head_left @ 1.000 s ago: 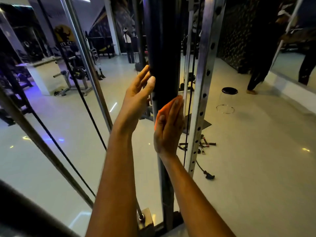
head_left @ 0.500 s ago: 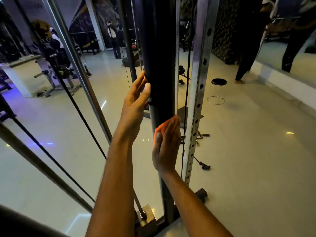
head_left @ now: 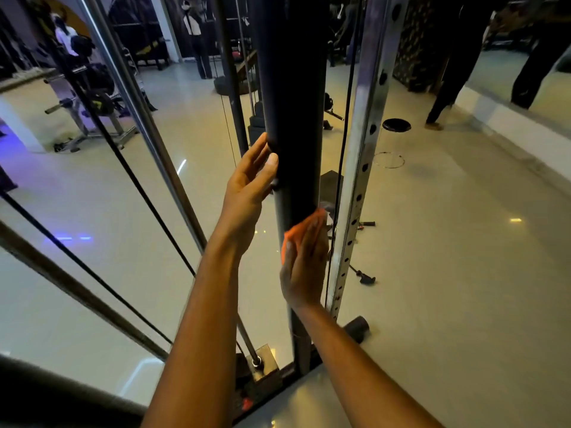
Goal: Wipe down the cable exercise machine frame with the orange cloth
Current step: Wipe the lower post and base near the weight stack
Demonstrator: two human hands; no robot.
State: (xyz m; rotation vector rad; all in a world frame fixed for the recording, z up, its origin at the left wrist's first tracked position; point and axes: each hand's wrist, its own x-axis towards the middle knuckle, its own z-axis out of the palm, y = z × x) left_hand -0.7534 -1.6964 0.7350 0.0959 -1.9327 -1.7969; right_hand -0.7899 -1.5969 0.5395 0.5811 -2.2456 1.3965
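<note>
The fingers (head_left: pixel 310 239) of the right hand (head_left: pixel 304 267) are held straight and together, and the cloth (head_left: pixel 304 225) is pressed flat by them against the black post (head_left: pixel 292 103) of the frame. Only an orange edge of the cloth is seen above and left of the fingertips. The fingers (head_left: pixel 262 162) of the left hand (head_left: pixel 247 189) are also extended; they are laid against the left side of the same post, higher up, with nothing gripped. Just right of the post a thin black cable (head_left: pixel 346 118) is strung, and beside it a chrome upright (head_left: pixel 366 118) with a row of holes is seen. To the left, a slanted chrome bar (head_left: pixel 145 125) and a second cable (head_left: pixel 123 168) are visible. Handles (head_left: pixel 366 278) lie on the pale floor (head_left: pixel 448 273) beyond.
</note>
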